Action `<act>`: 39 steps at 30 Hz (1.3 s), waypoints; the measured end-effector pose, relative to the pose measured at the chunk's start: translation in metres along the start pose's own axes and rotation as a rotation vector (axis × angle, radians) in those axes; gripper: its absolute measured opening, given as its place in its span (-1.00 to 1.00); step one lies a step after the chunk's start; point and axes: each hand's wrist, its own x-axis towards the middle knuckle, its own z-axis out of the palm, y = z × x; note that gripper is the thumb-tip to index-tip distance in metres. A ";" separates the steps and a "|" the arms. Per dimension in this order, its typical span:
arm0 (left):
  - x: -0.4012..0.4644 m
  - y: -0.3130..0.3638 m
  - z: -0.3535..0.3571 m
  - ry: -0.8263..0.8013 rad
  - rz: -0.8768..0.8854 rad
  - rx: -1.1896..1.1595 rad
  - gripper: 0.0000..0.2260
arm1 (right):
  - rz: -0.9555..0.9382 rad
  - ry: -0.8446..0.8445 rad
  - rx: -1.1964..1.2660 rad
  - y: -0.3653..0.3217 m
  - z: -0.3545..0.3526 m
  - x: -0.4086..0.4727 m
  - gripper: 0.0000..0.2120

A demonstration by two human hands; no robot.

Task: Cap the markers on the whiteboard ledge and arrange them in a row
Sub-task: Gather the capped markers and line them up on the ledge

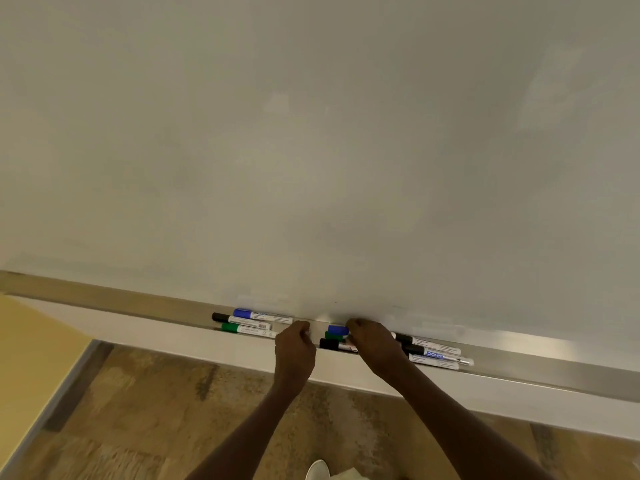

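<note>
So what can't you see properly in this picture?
Head view, the only one:
- Middle markers: the right hand covers their right ends, so capped or not is unknown.
- Left hand: fingers curl away from the camera, so whether its grip holds anything is hidden.
- Marker labels: too small and blurred to read.
- White shoe: cut off by the bottom edge.
</note>
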 end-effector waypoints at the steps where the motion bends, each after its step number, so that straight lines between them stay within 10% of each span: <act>1: 0.002 -0.003 -0.006 0.039 -0.002 -0.014 -0.88 | 0.012 0.005 0.001 -0.001 0.001 0.001 -0.80; 8: 0.044 -0.037 -0.061 0.263 -0.222 0.041 -0.71 | 0.059 0.078 0.114 -0.032 -0.003 0.013 -0.87; 18: 0.065 -0.069 -0.094 0.181 -0.545 0.239 -0.71 | -0.009 -0.079 0.195 -0.106 0.014 0.064 -0.73; 39: 0.041 -0.027 -0.060 0.143 -0.176 0.003 -0.65 | 0.177 0.012 0.087 -0.059 -0.011 0.020 -0.89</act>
